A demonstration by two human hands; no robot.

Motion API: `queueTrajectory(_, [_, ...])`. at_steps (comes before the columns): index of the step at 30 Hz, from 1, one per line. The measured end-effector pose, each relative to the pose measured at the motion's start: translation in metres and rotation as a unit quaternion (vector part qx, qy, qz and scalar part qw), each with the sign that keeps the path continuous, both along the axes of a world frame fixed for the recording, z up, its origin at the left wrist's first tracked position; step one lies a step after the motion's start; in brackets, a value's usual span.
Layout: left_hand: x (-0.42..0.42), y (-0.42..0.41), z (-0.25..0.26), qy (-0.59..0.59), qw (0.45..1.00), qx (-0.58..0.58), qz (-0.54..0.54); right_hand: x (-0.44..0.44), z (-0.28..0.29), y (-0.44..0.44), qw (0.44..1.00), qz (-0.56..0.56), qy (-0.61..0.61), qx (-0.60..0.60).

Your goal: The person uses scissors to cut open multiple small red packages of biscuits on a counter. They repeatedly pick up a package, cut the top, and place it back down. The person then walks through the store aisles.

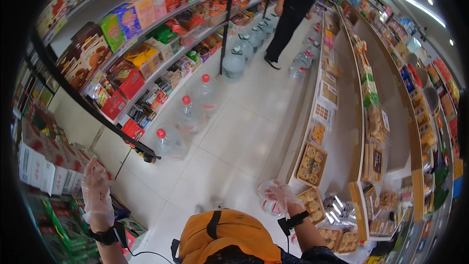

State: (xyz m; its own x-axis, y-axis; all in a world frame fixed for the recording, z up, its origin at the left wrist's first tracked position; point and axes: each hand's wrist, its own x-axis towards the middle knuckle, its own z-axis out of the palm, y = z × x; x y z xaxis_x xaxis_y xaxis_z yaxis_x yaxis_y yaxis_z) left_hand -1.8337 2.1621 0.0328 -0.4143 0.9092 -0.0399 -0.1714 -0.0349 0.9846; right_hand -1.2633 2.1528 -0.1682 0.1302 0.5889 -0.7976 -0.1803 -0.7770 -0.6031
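My left hand (97, 194), in a clear plastic glove, is raised at the left with nothing in it. It is nearest to stacked white and red cartons (60, 174) and green boxes (60, 223). At the lower right is my right hand (280, 195), gloved the same way, its fingers bent. Just below those fingers shows part of a clear plastic bottle (271, 207); I cannot tell whether they touch it. Trays of round pastries (311, 164) line the low shelf beside this hand. An orange bag (227, 233) covers my front.
Large water bottles with red caps (190, 115) stand along the left snack shelves (172, 77). More bottles (301, 62) stand by the right shelving. A person in dark clothes (293, 14) is farther up the tiled aisle (238, 135). A black shelf post (99, 112) slants at left.
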Motion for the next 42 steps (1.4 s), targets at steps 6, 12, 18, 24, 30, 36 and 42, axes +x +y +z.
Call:
queueTrajectory(6, [-0.051, 0.076, -0.021, -0.004, 0.997, -0.064, -0.046, 0.005, -0.044, -0.051, 0.994, -0.104, 0.005, 0.021])
queueTrajectory(12, [-0.098, 0.148, -0.053, 0.016, 0.989, -0.081, -0.122, -0.024, -0.048, -0.112, 0.979, -0.204, -0.016, 0.016])
queueTrajectory(18, [-0.084, 0.213, -0.098, -0.010, 0.959, -0.119, -0.257, -0.086, -0.006, -0.226, 0.938, -0.338, -0.059, -0.042])
queueTrajectory(24, [-0.027, 0.217, -0.134, -0.088, 0.908, -0.160, -0.376, -0.048, 0.028, -0.388, 0.829, -0.543, -0.124, 0.049])
queueTrajectory(30, [0.111, 0.131, -0.107, 0.098, 0.849, -0.030, -0.519, -0.033, 0.064, -0.464, 0.767, -0.619, -0.161, 0.049])
queueTrajectory(36, [0.305, 0.025, -0.125, 0.111, 0.740, -0.236, -0.619, -0.047, 0.006, -0.534, 0.791, -0.605, -0.060, 0.062])
queueTrajectory(42, [0.409, -0.095, -0.136, 0.193, 0.649, -0.271, -0.685, -0.070, 0.014, -0.611, 0.763, -0.646, -0.013, 0.028])
